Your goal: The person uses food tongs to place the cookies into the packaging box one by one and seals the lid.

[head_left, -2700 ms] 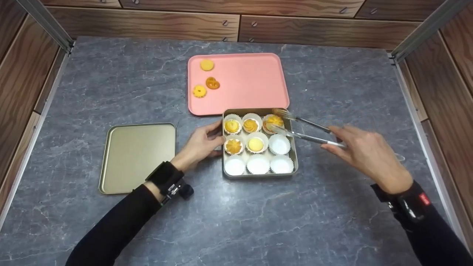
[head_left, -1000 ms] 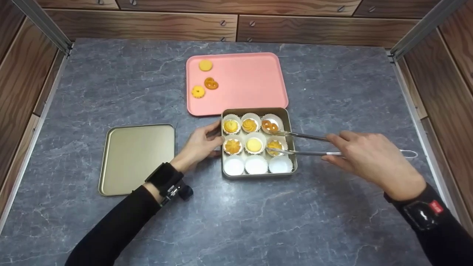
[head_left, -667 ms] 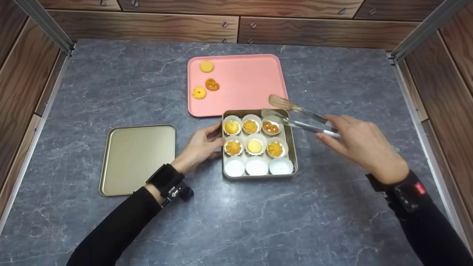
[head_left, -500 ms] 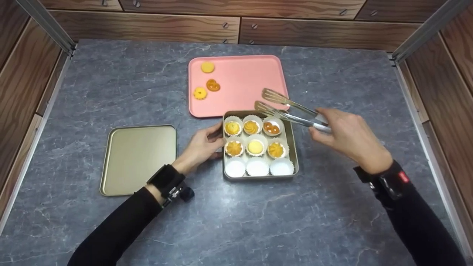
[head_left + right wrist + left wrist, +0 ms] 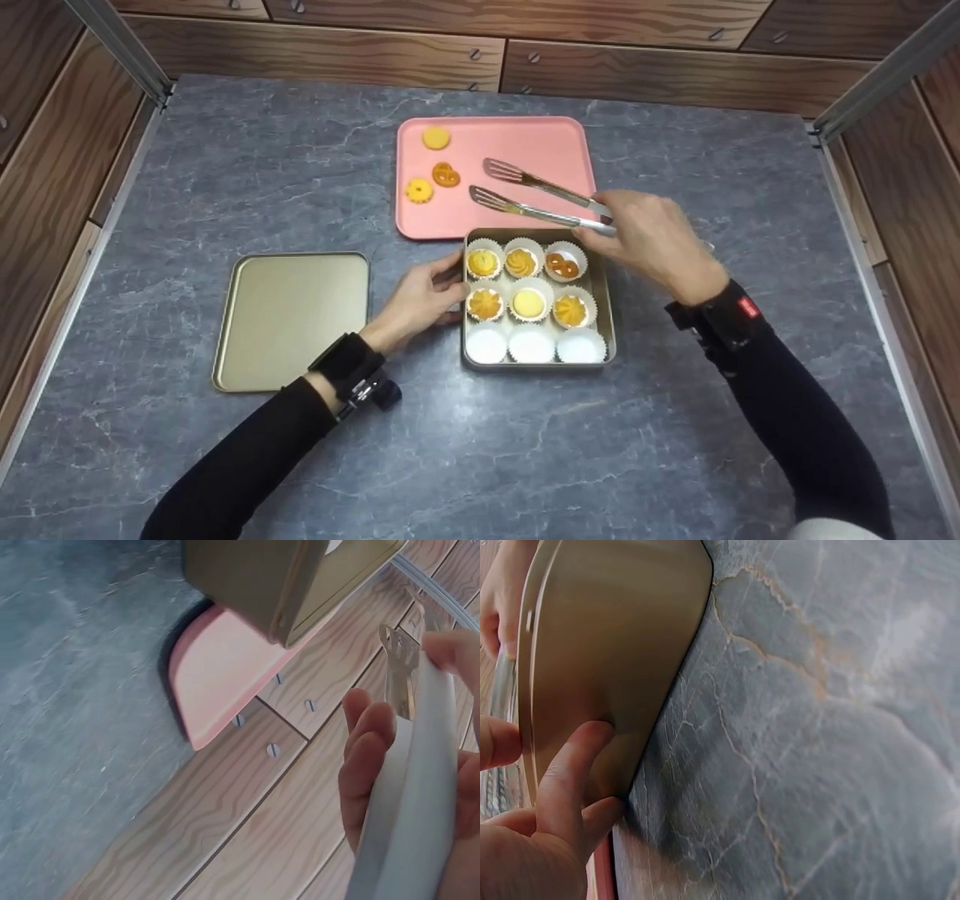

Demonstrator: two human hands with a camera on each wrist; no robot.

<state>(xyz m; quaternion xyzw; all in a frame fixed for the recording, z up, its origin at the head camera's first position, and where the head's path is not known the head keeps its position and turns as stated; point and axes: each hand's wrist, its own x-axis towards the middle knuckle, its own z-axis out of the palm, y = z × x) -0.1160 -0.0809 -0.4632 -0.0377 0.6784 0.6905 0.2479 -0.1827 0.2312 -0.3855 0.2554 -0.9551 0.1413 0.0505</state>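
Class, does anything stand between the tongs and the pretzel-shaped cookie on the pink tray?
Nothing visible does. In the head view, the right hand holds the tongs spread open over the pink tray, and only bare tray shows between them and the pretzel-shaped cookie.

tongs (image 5: 544,214): 1 | tin (image 5: 622,622): 1 | lid (image 5: 294,322): 1 | tray (image 5: 525,142): 1 | cups (image 5: 486,345): 9 | cookies (image 5: 436,138): 9 (6 in cups, 3 toward tray's left edge)
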